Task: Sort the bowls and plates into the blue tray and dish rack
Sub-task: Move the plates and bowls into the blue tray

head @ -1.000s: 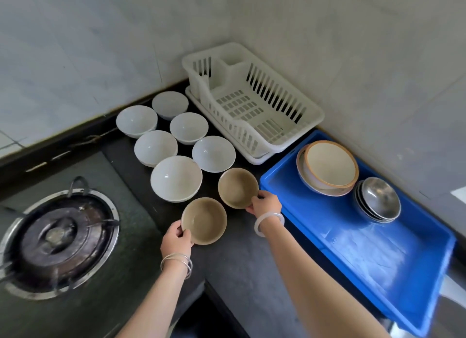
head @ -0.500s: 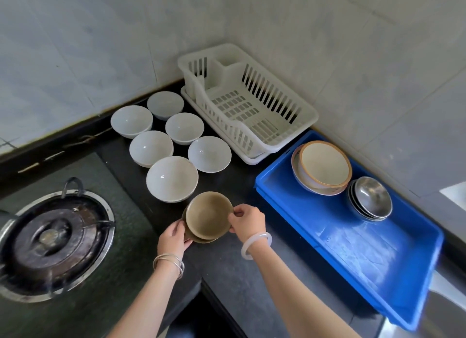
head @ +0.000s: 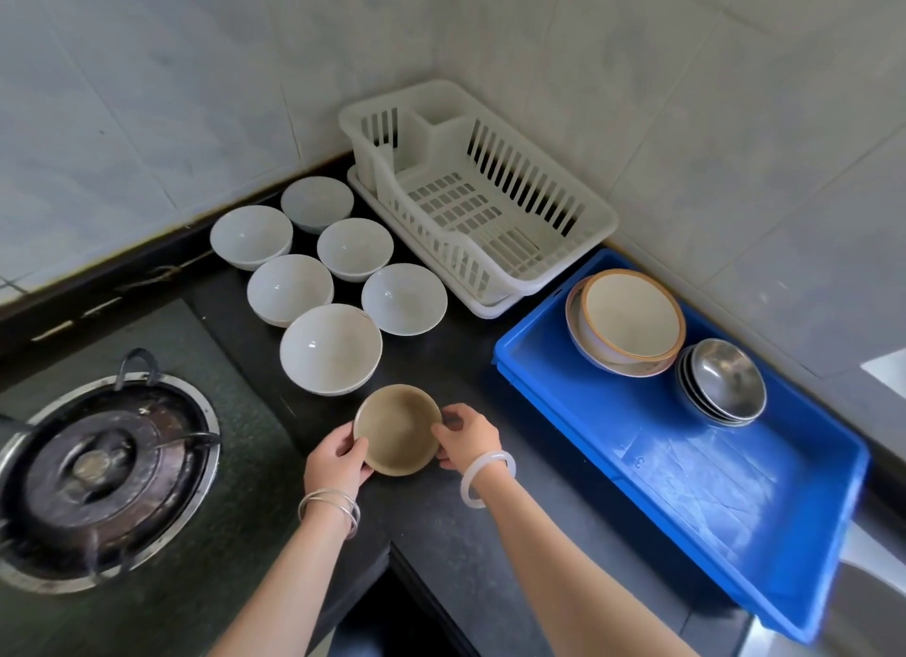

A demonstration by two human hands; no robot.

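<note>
Two tan bowls (head: 397, 428) sit nested as one stack on the black counter. My left hand (head: 337, 460) grips the stack's left rim and my right hand (head: 463, 438) grips its right rim. Several white bowls (head: 331, 347) stand in a cluster behind the stack. The white dish rack (head: 595, 225) in the corner holds nothing. The blue tray (head: 686, 480) on the right holds a stack of cream bowls with brown rims (head: 630, 320) and a stack of steel bowls (head: 725, 379) at its far end.
A gas burner (head: 98, 465) lies to the left in a dark stove top. Tiled walls close the corner behind the rack and tray. The counter's front edge (head: 392, 553) drops away just below my wrists.
My right hand carried the right tan bowl over and set it into the left one. Both hands now hold the nested stack, squared up on the counter.
</note>
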